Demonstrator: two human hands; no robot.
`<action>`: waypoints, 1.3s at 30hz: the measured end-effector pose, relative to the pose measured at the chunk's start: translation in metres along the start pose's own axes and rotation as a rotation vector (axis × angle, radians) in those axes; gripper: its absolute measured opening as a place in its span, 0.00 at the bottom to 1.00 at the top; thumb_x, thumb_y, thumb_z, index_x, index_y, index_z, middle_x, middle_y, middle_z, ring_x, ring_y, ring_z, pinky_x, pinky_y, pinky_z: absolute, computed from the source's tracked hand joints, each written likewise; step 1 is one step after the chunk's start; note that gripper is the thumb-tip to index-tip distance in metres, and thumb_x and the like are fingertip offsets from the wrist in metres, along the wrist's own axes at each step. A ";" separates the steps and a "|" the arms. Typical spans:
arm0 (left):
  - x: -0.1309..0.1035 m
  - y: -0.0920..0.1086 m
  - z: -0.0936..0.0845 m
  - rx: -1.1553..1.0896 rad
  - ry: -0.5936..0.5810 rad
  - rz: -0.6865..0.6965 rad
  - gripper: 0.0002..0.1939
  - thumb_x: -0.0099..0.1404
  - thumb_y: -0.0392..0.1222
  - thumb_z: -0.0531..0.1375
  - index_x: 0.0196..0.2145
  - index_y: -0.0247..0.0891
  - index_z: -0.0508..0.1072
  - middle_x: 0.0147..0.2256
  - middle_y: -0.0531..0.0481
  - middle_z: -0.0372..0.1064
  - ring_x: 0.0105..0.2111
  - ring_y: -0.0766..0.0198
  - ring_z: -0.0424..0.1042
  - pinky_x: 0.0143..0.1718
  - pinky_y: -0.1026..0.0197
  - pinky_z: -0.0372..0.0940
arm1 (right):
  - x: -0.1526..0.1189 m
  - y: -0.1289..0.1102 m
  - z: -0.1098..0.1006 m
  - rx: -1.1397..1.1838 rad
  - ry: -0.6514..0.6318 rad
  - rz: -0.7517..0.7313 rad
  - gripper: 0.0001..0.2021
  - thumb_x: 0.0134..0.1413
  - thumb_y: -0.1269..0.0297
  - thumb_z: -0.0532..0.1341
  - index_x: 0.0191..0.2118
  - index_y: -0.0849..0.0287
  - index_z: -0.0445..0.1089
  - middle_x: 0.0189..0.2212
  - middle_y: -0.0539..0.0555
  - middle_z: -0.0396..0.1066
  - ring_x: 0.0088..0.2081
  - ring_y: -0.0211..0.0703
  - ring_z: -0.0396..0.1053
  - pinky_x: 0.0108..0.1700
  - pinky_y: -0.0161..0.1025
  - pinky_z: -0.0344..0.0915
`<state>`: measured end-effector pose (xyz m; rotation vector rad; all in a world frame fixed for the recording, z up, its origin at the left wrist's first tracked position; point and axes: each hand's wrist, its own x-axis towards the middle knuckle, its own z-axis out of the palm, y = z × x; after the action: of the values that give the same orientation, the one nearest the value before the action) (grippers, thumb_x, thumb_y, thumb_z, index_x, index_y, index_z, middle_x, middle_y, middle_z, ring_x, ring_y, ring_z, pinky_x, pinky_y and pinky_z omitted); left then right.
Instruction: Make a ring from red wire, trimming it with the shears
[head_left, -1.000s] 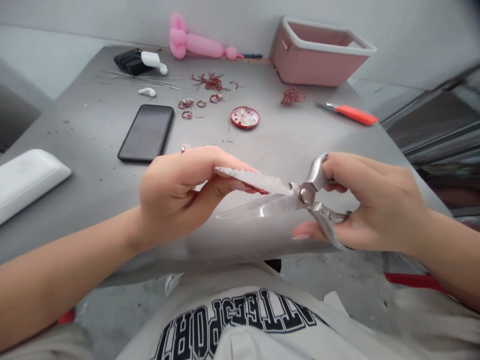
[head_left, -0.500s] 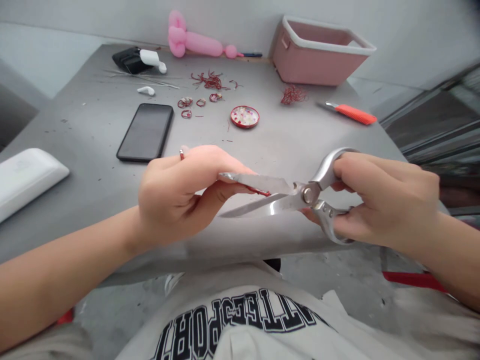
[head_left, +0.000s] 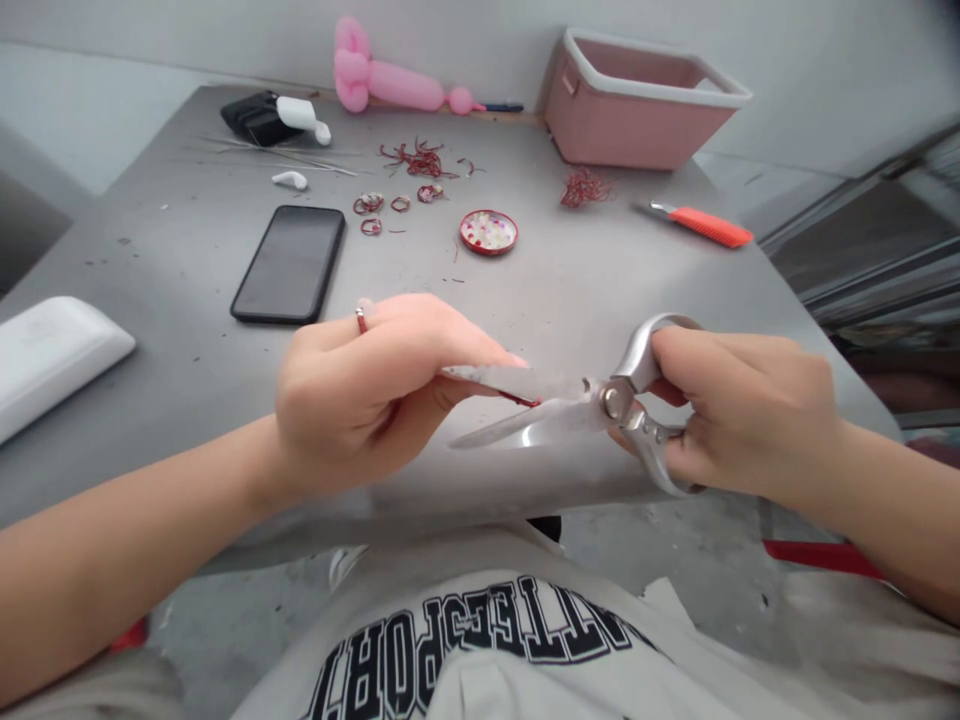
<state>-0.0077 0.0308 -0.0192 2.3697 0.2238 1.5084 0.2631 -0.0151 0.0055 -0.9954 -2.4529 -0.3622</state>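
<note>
My right hand (head_left: 742,410) is closed round the handles of silver metal scissors (head_left: 611,403), whose blades are apart and point left. Between the blades a short end of red cord (head_left: 519,399) sticks out from the fingertips of my left hand (head_left: 367,390). That hand pinches the cord; the rest of it is hidden behind the fingers and the upper blade. A red ring (head_left: 361,320) is on one finger of my left hand. Beyond the hands lie several small red beaded rings (head_left: 368,204) and a round red-rimmed lid (head_left: 488,233) holding small pale and red beads.
A black phone (head_left: 289,265) lies left of the lid. Red cord scraps (head_left: 420,160) and a red tangle (head_left: 583,188) lie farther back. An orange-handled knife (head_left: 709,226), a pink bin (head_left: 626,120), a pink balloon (head_left: 405,86), and a white case (head_left: 64,355) are around the table.
My right hand and the scissors have shifted slightly left and down. The scissor blades look a little wider apart around the cord. My left hand has hardly moved.
</note>
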 end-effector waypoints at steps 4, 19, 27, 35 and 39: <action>0.004 0.005 -0.005 0.038 -0.064 -0.021 0.12 0.64 0.24 0.62 0.42 0.35 0.79 0.36 0.45 0.84 0.33 0.66 0.81 0.36 0.66 0.76 | -0.002 0.005 0.003 -0.005 0.014 -0.026 0.14 0.50 0.73 0.59 0.30 0.53 0.50 0.16 0.42 0.51 0.17 0.33 0.49 0.19 0.35 0.44; 0.003 0.010 0.010 -0.119 0.121 -0.309 0.11 0.69 0.29 0.63 0.40 0.45 0.81 0.35 0.53 0.84 0.36 0.65 0.84 0.37 0.66 0.79 | 0.006 0.031 0.025 0.401 -0.161 0.478 0.20 0.57 0.52 0.66 0.22 0.56 0.61 0.15 0.44 0.53 0.19 0.32 0.49 0.20 0.33 0.49; 0.008 0.018 0.014 -0.615 0.286 -0.795 0.02 0.66 0.41 0.70 0.35 0.43 0.82 0.33 0.54 0.83 0.35 0.66 0.84 0.37 0.68 0.81 | 0.007 0.100 0.024 0.213 -0.526 0.873 0.27 0.40 0.39 0.75 0.18 0.60 0.71 0.10 0.46 0.60 0.14 0.31 0.54 0.18 0.35 0.45; 0.008 0.021 0.014 -0.746 0.244 -0.996 0.03 0.67 0.41 0.69 0.36 0.41 0.82 0.36 0.51 0.84 0.40 0.60 0.85 0.41 0.61 0.82 | -0.013 0.129 0.013 -0.099 -0.226 0.380 0.08 0.57 0.60 0.68 0.35 0.59 0.80 0.37 0.60 0.80 0.36 0.43 0.74 0.37 0.42 0.65; 0.005 0.018 0.017 -0.764 0.225 -1.044 0.04 0.67 0.42 0.69 0.37 0.40 0.82 0.37 0.50 0.84 0.41 0.60 0.85 0.44 0.59 0.81 | 0.024 0.061 0.002 0.293 0.026 0.349 0.07 0.64 0.61 0.64 0.36 0.55 0.78 0.33 0.54 0.79 0.35 0.39 0.73 0.38 0.41 0.67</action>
<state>0.0088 0.0128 -0.0149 1.1423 0.6632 1.0247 0.2907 0.0427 0.0196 -1.2444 -2.1700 0.0976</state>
